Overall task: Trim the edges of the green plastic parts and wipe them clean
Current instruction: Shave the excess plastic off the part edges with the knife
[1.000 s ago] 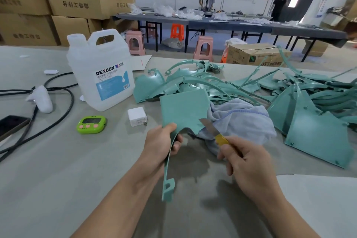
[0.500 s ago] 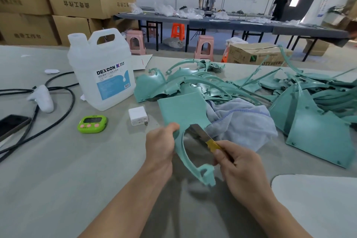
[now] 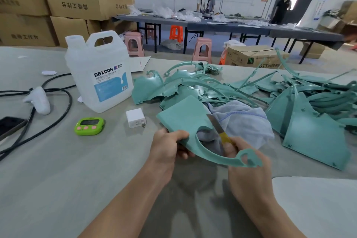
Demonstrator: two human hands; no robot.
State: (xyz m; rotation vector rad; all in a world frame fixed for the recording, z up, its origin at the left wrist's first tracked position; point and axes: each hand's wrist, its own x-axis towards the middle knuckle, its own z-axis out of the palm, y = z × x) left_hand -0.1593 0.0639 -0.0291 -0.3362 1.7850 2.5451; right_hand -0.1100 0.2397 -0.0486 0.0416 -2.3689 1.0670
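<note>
My left hand grips a green plastic part by its lower left edge. The part has a flat panel and a long curved arm that ends in a looped tab at the right, lying across my right hand. My right hand holds a small knife with a yellow handle; its blade rests against the inner edge of the cut-out in the part. A grey-blue cloth lies bunched behind the part. A heap of more green parts covers the table behind and to the right.
On the grey table stand a white DEXCON jug, a white charger and a green timer. Black cables, a white controller and a phone lie at the left. Cardboard boxes, stools and people are beyond.
My left hand has turned the part so that its curved arm swung from hanging down to pointing right. The knife blade moved up onto the cut-out's inner edge.
</note>
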